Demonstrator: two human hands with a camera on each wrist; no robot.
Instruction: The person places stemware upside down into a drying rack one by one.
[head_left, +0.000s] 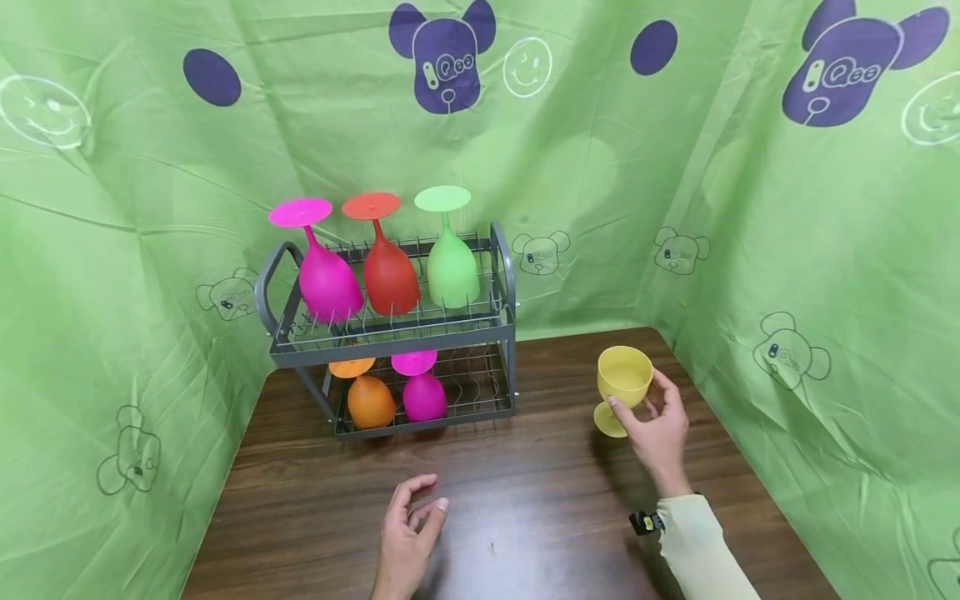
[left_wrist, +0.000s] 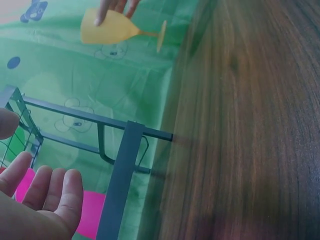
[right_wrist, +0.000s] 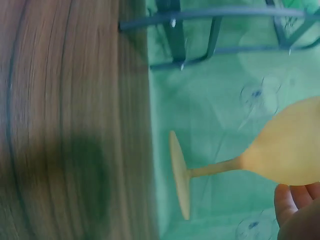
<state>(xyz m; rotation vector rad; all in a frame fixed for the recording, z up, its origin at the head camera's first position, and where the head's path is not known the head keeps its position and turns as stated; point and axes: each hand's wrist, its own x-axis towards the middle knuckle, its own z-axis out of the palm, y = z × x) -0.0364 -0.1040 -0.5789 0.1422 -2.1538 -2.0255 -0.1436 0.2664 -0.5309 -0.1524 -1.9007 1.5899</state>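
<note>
My right hand (head_left: 662, 425) grips a yellow wine glass (head_left: 626, 375) by its bowl, upright over the right side of the table. In the right wrist view the glass's foot (right_wrist: 180, 175) is above the wood, with a shadow below it. My left hand (head_left: 408, 529) holds nothing; its fingers are loosely bent over the front of the table, before the rack. A dark two-tier dish rack (head_left: 405, 337) carries upside-down glasses. On top are a magenta glass (head_left: 330, 283), a red glass (head_left: 392, 275) and a light green glass (head_left: 453, 267). Below are an orange glass (head_left: 371, 402) and another magenta glass (head_left: 424, 397).
The brown wooden table (head_left: 510, 492) is enclosed by green printed cloth (head_left: 585, 183) at the back and sides. The rack's lower tier shows bare wires (head_left: 480, 383) to the right of the magenta glass. A dark strap (head_left: 647, 522) sits at my right wrist.
</note>
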